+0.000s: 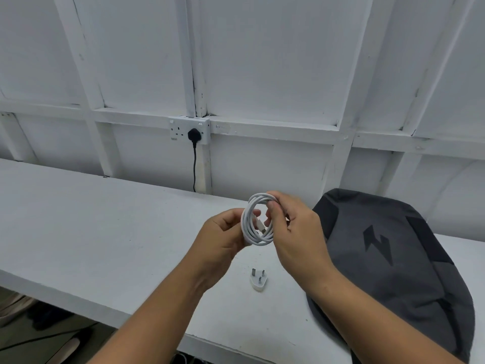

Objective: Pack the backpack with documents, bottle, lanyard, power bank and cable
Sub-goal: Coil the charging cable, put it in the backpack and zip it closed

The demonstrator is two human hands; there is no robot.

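Holding the coiled white cable [256,223] above the table [105,232], I grip its left side with my left hand [223,233] and pinch its top with my right hand [298,232] so the loops cannot spring open, while the backpack [393,258], seemingly closed, lies just beside on the right.

Left grip [223,239]: was a bare hand, with creases showing at the knuckles.
Right grip [298,232]: was a bare hand too, the broad back of it lit evenly.
Left forearm [168,303]: was uncovered from the wrist to the bottom edge of the view.
Right forearm [367,311]: was likewise uncovered to the bottom edge.
Nails: the right thumbnail [273,205] looked short; the others were too small to tell.
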